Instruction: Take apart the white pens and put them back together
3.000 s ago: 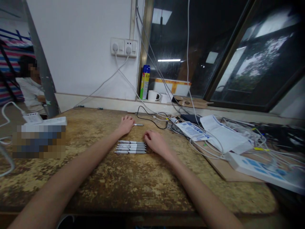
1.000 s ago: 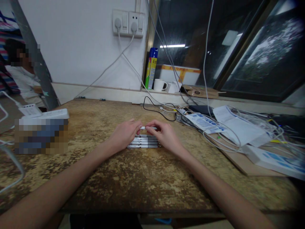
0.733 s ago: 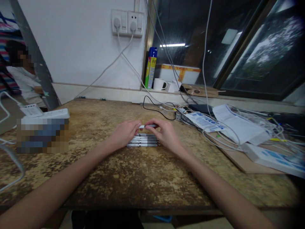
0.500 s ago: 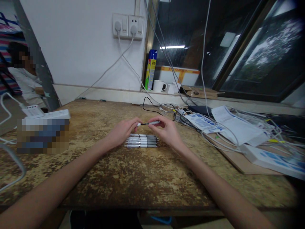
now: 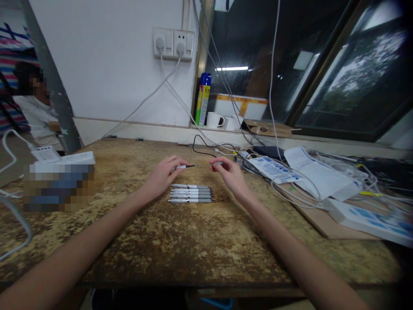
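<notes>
Pinched in my left hand [image 5: 164,173] is the white rear part of a pen [image 5: 181,167], its dark refill [image 5: 193,165] sticking out to the right with a thin bright tip. My right hand [image 5: 229,173] grips the grey front barrel of the same pen [image 5: 218,163] between thumb and fingers. A gap separates the barrel from the refill tip. Below both hands, several white-and-grey pens [image 5: 190,194] lie side by side on the worn wooden table [image 5: 180,245], their grey ends pointing right.
At right lie papers [image 5: 309,172], tangled cables and a white box [image 5: 364,217] on a board. A power strip [image 5: 64,159] stands at left. A spray can [image 5: 203,99] and white mug [image 5: 215,119] stand on the sill. Another person [image 5: 34,112] is at far left.
My hands have drawn apart. The barrel in my right hand has come off to the right, baring more of the refill, which stays with the part in my left hand.
</notes>
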The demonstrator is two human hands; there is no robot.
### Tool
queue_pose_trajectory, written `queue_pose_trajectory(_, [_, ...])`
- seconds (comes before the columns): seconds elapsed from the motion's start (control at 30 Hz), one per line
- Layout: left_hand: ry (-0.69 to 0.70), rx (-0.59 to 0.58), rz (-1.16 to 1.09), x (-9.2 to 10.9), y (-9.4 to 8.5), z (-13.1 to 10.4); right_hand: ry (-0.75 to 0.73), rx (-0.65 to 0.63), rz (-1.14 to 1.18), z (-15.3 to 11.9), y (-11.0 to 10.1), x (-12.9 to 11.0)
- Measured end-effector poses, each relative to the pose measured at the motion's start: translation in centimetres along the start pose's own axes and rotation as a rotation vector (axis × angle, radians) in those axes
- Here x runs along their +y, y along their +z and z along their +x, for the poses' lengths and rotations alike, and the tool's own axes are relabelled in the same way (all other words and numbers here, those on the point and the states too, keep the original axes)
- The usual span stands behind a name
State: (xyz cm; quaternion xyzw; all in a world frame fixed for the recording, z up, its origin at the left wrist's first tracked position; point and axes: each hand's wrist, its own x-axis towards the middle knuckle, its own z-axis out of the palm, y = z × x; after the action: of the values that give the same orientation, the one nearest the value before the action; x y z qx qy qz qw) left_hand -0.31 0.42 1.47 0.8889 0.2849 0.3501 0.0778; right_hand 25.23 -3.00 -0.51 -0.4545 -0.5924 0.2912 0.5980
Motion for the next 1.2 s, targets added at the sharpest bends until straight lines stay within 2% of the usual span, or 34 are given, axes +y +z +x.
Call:
queue_pose_trajectory(0.17, [0.07,-0.028,0.019,0.7,0.4,0.0,-0.014,-0.133,-0.077,-0.8,1.4,-0.1])
queue_pose_trajectory(0.27, [0.067,-0.03,0.011,0.8,0.4,0.1,0.01,-0.176,-0.061,-0.9,1.5,-0.3])
queue_pose_trajectory(0.43, [-0.088,0.051,-0.105,-0.4,0.4,0.1,0.107,-0.052,0.06,-0.1,0.0,-0.4])
queue_pose_trajectory(0.57, [-0.229,0.105,-0.202,-2.0,0.5,-0.1,0.113,0.029,0.093,0.3,-0.8,-0.3])
queue_pose_trajectory(0.73, [-0.245,0.129,-0.206,-2.7,0.5,-0.1,0.107,0.037,0.104,0.1,-0.7,-0.5])
queue_pose_trajectory(0.97, [-0.294,0.11,-0.238,-2.9,0.6,-0.1,0.058,-0.025,0.128,0.0,-0.3,-1.1])
queue_pose_trajectory(1.2, [-0.272,0.088,-0.273,-3.0,0.7,-0.1,-0.024,-0.017,-0.024,0.2,-0.4,-0.7])
